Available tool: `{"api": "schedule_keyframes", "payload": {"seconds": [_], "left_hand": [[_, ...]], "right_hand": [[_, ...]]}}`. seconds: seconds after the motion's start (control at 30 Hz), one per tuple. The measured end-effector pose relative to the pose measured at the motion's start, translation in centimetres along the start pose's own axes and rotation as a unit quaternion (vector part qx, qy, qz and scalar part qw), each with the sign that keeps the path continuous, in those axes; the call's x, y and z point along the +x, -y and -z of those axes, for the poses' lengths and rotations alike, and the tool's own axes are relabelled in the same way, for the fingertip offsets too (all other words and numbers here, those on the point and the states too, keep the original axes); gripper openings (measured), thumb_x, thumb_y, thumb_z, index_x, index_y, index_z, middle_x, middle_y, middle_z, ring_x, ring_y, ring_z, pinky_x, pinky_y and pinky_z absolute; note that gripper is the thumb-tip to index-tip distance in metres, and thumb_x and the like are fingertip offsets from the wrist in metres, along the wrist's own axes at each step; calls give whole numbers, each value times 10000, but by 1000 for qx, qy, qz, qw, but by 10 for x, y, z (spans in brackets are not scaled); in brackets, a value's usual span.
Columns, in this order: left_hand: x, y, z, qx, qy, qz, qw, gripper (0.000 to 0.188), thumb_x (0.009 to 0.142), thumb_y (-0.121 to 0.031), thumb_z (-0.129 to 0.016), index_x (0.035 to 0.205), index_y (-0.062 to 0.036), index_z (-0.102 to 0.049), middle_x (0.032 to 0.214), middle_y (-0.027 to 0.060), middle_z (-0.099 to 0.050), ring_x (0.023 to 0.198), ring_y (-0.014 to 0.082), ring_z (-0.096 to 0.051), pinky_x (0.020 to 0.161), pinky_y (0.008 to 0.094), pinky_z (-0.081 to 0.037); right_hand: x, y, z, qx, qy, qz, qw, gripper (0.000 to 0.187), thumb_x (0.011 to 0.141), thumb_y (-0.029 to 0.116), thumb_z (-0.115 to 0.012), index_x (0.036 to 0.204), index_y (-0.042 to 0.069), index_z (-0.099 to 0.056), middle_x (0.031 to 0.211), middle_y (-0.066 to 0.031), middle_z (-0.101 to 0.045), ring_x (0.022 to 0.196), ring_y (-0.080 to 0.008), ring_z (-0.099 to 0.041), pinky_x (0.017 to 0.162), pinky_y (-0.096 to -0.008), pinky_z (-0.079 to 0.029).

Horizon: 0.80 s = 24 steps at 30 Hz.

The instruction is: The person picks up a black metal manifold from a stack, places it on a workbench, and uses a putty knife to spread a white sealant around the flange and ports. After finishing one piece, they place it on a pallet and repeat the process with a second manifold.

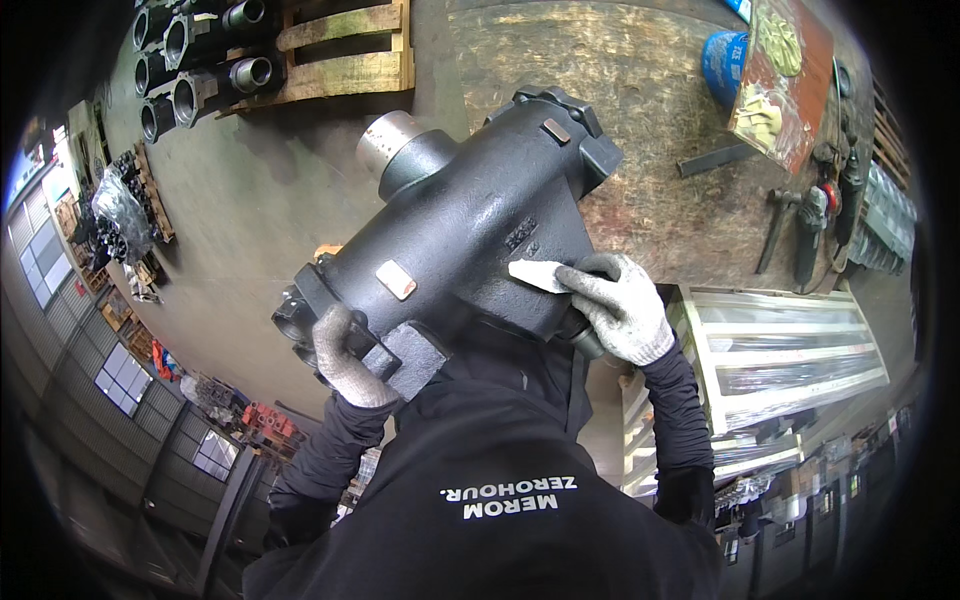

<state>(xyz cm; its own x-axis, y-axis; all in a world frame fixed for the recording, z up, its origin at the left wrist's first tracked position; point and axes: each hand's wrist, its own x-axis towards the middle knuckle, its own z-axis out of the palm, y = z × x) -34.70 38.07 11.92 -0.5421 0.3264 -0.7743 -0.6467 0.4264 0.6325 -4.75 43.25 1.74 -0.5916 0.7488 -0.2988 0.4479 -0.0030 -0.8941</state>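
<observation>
A large black cast-metal cylinder housing (455,215) lies tilted in front of me, with a bare-metal collar on a side branch at its upper left. Two small plates, one pale and one brownish, sit on its surface. My left hand (347,360), in a light knit glove, is closed over the flanged end at the lower left. In a matching glove, my right hand (625,308) pinches a white wedge-shaped piece (537,275). Its tip lies against or just over the housing's side web, below the raised lettering. What the piece is made of, I cannot tell.
A worn wooden bench top (640,190) extends behind the housing. At right are a putty-smeared board (785,80), a blue bucket (722,65), and an angle grinder (812,225). More black castings (205,75) stand by a wooden pallet (350,60). A wrapped wooden crate (780,350) stands nearby.
</observation>
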Motion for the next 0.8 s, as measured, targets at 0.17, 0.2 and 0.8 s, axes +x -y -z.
{"api": "schedule_keyframes", "payload": {"seconds": [0.17, 0.2, 0.8], "left_hand": [[1, 3, 15, -12, -1, 1, 1000, 543, 907, -385, -664, 1332, -58, -580, 1231, 127, -670, 1133, 327, -676, 990, 493, -565], [2, 3, 18, 12, -42, 4, 999, 531, 908, -384, -663, 1322, -61, -585, 1219, 121, -672, 1124, 322, -679, 985, 490, -567], [-3, 6, 4, 3, -17, 8, 1000, 588, 923, -414, -643, 1355, -20, -571, 1234, 154, -685, 1066, 333, -705, 939, 472, -591]], "right_hand": [[7, 5, -3, -4, -9, 0, 1000, 431, 831, 88, -758, 1252, 179, -756, 1087, -107, -695, 1007, -322, -668, 882, -412, -538], [7, 7, -3, -17, -8, -2, 1000, 431, 831, 84, -757, 1251, 180, -756, 1083, -105, -694, 1006, -319, -669, 881, -409, -539], [-34, 44, -8, -22, -24, -34, 999, 390, 859, 110, -752, 1244, 167, -749, 1068, -102, -670, 962, -307, -664, 827, -400, -546]]}}
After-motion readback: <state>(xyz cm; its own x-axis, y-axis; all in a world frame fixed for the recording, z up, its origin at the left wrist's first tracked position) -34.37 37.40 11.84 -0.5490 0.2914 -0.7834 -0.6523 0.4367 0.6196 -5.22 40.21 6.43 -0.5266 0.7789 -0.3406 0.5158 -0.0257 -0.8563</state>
